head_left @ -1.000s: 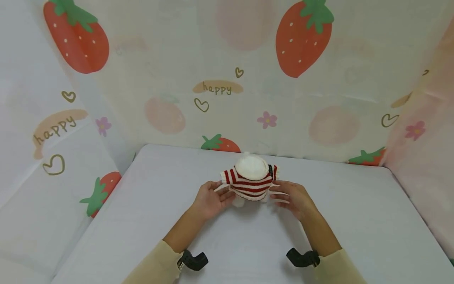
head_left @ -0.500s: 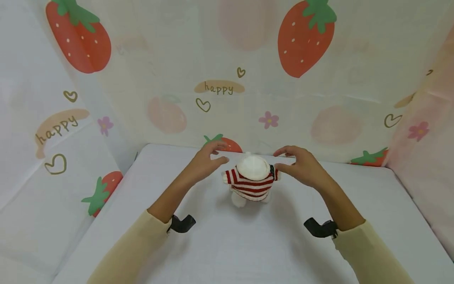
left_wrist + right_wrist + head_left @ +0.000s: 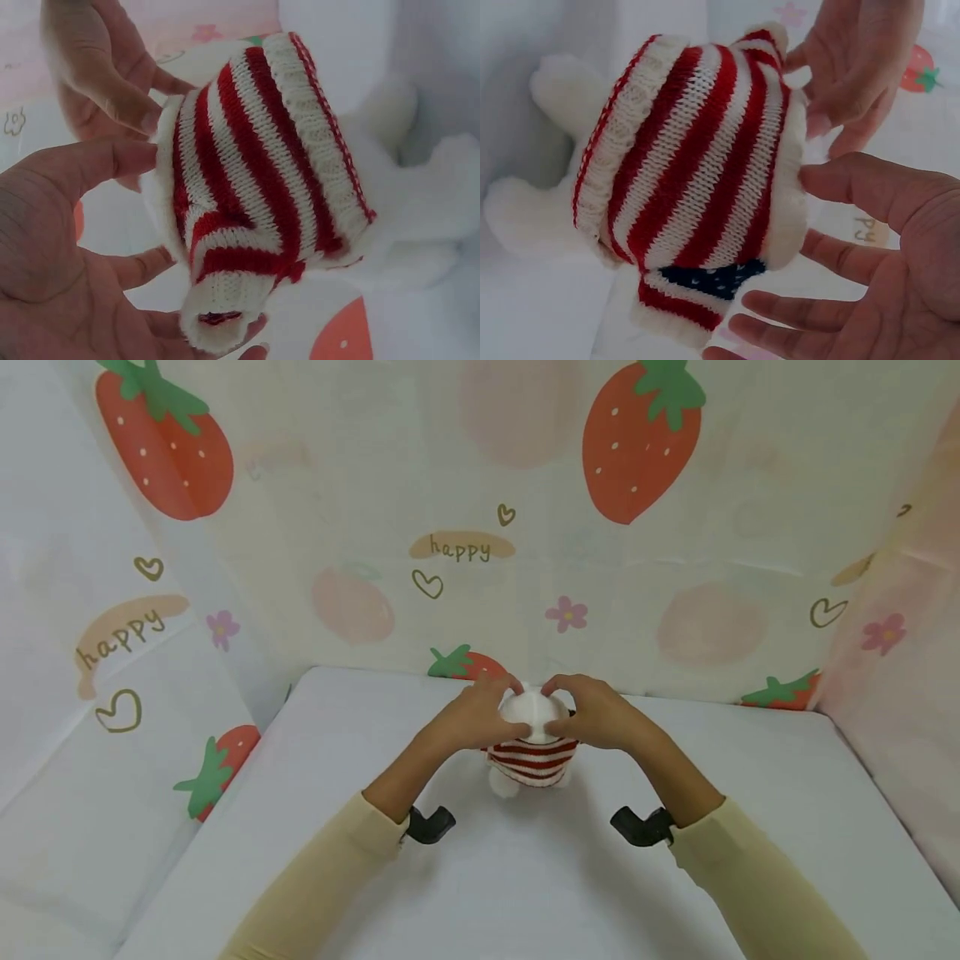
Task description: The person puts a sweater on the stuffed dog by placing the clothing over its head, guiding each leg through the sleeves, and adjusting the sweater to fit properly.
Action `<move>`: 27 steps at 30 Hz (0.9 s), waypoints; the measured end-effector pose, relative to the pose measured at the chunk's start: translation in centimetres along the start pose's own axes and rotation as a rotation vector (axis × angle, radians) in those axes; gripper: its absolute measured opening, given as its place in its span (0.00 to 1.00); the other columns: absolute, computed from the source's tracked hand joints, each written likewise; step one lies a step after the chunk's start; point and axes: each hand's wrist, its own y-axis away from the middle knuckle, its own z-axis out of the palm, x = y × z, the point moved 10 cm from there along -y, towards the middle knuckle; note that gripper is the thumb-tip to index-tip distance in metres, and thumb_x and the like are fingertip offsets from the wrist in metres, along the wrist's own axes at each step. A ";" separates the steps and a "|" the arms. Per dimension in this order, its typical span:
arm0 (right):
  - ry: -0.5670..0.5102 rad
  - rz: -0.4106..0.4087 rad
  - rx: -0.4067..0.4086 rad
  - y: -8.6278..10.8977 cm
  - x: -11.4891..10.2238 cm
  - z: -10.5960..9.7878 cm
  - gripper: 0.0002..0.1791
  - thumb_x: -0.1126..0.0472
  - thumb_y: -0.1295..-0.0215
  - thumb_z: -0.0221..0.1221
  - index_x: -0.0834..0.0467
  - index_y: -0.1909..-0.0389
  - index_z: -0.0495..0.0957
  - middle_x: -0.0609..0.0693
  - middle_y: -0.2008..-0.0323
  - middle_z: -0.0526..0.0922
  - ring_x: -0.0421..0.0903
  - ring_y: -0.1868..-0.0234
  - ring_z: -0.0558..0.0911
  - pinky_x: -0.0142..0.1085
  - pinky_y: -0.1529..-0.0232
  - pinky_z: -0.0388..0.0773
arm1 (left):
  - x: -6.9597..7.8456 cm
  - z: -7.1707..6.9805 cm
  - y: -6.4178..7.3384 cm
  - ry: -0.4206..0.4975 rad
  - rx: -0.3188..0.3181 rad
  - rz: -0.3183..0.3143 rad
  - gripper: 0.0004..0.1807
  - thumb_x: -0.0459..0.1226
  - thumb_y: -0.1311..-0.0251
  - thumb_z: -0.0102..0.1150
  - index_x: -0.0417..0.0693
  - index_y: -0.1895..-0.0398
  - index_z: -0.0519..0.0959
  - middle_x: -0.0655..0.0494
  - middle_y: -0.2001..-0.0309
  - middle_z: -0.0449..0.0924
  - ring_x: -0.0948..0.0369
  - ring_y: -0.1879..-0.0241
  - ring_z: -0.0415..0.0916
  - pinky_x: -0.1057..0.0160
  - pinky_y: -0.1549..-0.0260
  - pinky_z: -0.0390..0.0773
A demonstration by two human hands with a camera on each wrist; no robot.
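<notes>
A white plush toy [image 3: 535, 710] in a red-and-white striped knitted sweater [image 3: 534, 762] sits upright on the table, its back of the head toward me. My left hand [image 3: 483, 714] curves around the left side of the head, thumb low near the collar and fingers over the far side. Mirroring it, my right hand [image 3: 592, 714] holds the right side. Both wrist views show thumb tips meeting the sweater's white collar [image 3: 169, 142]. A navy patch with white flecks [image 3: 712, 280] marks one shoulder. The toy's front is hidden.
The toy stands toward the back of a white-covered table [image 3: 517, 877]. Behind it hangs a cloth backdrop [image 3: 480, 610] printed with strawberries, hearts and flowers. Black wrist cameras [image 3: 431, 825] sit at the sleeve cuffs.
Both hands left the sweater's lower sides, rose apart beside the toy's head, then came inward and took hold of the head. The toy stays in about the same spot.
</notes>
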 end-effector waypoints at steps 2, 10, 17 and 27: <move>-0.006 0.026 -0.024 0.0 0.4 0.4 0.27 0.60 0.34 0.66 0.60 0.37 0.71 0.62 0.39 0.76 0.56 0.47 0.77 0.49 0.50 0.80 | -0.1 0.5 0.0 0.010 -0.025 -0.008 0.33 0.49 0.39 0.64 0.49 0.33 0.69 0.42 0.41 0.70 0.50 0.49 0.74 0.52 0.55 0.81; -0.111 0.097 -0.152 0.2 2.1 2.2 0.34 0.55 0.34 0.65 0.59 0.30 0.65 0.65 0.33 0.70 0.60 0.41 0.76 0.53 0.47 0.80 | -0.6 2.5 0.1 0.087 -0.132 0.005 0.37 0.50 0.39 0.59 0.46 0.29 0.63 0.44 0.43 0.75 0.52 0.47 0.75 0.51 0.51 0.79; -0.173 0.077 -0.162 0.5 2.4 3.0 0.31 0.56 0.34 0.65 0.57 0.33 0.66 0.63 0.35 0.72 0.56 0.46 0.77 0.48 0.54 0.80 | -1.4 3.9 0.3 0.165 -0.151 0.019 0.38 0.50 0.37 0.58 0.45 0.28 0.60 0.44 0.41 0.74 0.52 0.45 0.76 0.51 0.47 0.78; -0.339 0.112 -0.073 0.8 3.7 2.8 0.31 0.58 0.27 0.55 0.57 0.25 0.61 0.63 0.33 0.71 0.58 0.41 0.74 0.53 0.46 0.76 | -2.9 3.9 0.8 0.352 -0.058 -0.058 0.35 0.51 0.30 0.52 0.55 0.23 0.58 0.43 0.36 0.71 0.48 0.47 0.75 0.52 0.65 0.82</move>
